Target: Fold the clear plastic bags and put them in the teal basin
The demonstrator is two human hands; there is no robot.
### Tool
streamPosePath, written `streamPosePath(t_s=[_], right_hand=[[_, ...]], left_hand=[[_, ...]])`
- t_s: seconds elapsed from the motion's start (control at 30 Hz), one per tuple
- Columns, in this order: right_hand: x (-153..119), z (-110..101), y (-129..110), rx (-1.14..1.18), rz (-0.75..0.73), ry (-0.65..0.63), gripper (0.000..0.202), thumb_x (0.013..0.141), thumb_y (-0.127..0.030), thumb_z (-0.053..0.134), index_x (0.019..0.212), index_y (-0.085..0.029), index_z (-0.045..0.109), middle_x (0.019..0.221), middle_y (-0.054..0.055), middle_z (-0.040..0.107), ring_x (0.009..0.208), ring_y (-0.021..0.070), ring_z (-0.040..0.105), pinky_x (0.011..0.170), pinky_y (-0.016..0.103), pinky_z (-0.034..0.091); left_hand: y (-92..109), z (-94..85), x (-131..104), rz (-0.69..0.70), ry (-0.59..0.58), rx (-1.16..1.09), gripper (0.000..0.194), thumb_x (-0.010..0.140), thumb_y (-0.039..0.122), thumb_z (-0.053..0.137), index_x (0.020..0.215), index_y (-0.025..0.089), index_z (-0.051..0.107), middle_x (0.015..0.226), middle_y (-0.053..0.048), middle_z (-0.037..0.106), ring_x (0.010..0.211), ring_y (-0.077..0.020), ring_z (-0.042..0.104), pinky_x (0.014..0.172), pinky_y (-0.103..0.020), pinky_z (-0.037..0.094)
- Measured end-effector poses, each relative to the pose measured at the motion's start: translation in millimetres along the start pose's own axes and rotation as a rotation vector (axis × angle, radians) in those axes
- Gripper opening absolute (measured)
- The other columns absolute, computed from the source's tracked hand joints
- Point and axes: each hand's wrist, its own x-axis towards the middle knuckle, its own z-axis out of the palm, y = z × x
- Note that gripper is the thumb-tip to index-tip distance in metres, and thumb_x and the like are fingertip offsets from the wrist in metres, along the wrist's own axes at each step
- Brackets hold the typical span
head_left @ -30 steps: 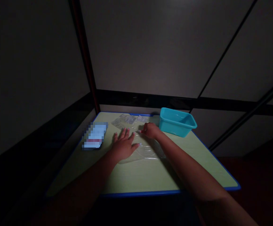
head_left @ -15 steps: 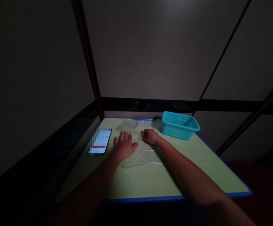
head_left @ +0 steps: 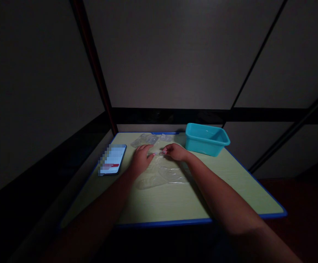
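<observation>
A clear, wrinkled plastic sheet or bag [head_left: 163,175] lies flat on the middle of the pale green table [head_left: 172,204]. At its far left part is my left hand [head_left: 142,157], thumb apart from the curved fingers, holding nothing that I can see. Across from it, my right hand [head_left: 174,151] is closed in a pinch at the far edge of the plastic; what sits between the fingertips is too small to make out. More crumpled clear plastic [head_left: 145,140] lies beyond my hands, with a small clear piece [head_left: 166,137] to its right.
A turquoise basin [head_left: 204,146] stands at the table's back right. On the left lies a phone [head_left: 113,160] with its screen lit, partly pixelated. Dark panelled walls rise behind and to the left. The table has a blue edge.
My left hand has lifted from lying spread on the plastic, and its fingers now curve toward my right hand. My right hand stays pinched. The whole view has shifted slightly.
</observation>
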Motion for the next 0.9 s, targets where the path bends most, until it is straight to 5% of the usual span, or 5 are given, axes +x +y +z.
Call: streamPosePath(t_s=[0.27, 0.47, 0.9], right_hand=[[3.9, -4.6, 6.6, 0.103, -0.004, -0.024, 0.016, 0.07, -0.012, 0.053, 0.078, -0.01, 0.067, 0.07, 0.002, 0.067, 0.063, 0.0098, 0.054, 0.066, 0.02, 0.043], [1.7, -18.7, 16.0, 0.15, -0.015, 0.045, 0.015, 0.072, -0.013, 0.054, 0.078, -0.012, 0.068, 0.078, 0.005, 0.07, 0.068, 0.0113, 0.058, 0.069, 0.021, 0.044], [-2.7, -20.4, 11.4, -0.068, 0.012, 0.036, 0.011, 0.071, -0.01, 0.052, 0.073, -0.012, 0.063, 0.069, 0.002, 0.066, 0.061, 0.0092, 0.054, 0.062, 0.018, 0.041]], left_hand=[[0.7, 5.1, 8.6, 0.134, 0.061, -0.056, 0.014, 0.081, 0.019, 0.054, 0.083, 0.02, 0.068, 0.097, -0.002, 0.068, 0.099, -0.0192, 0.056, 0.094, -0.034, 0.04], [-3.4, 6.1, 8.9, 0.172, 0.088, -0.106, 0.012, 0.078, 0.016, 0.058, 0.077, 0.02, 0.07, 0.089, -0.003, 0.07, 0.091, -0.0188, 0.059, 0.088, -0.034, 0.043], [2.3, -5.2, 2.8, 0.318, -0.14, -0.063, 0.011, 0.077, 0.019, 0.063, 0.08, 0.022, 0.073, 0.088, -0.001, 0.071, 0.09, -0.0182, 0.059, 0.085, -0.033, 0.043]])
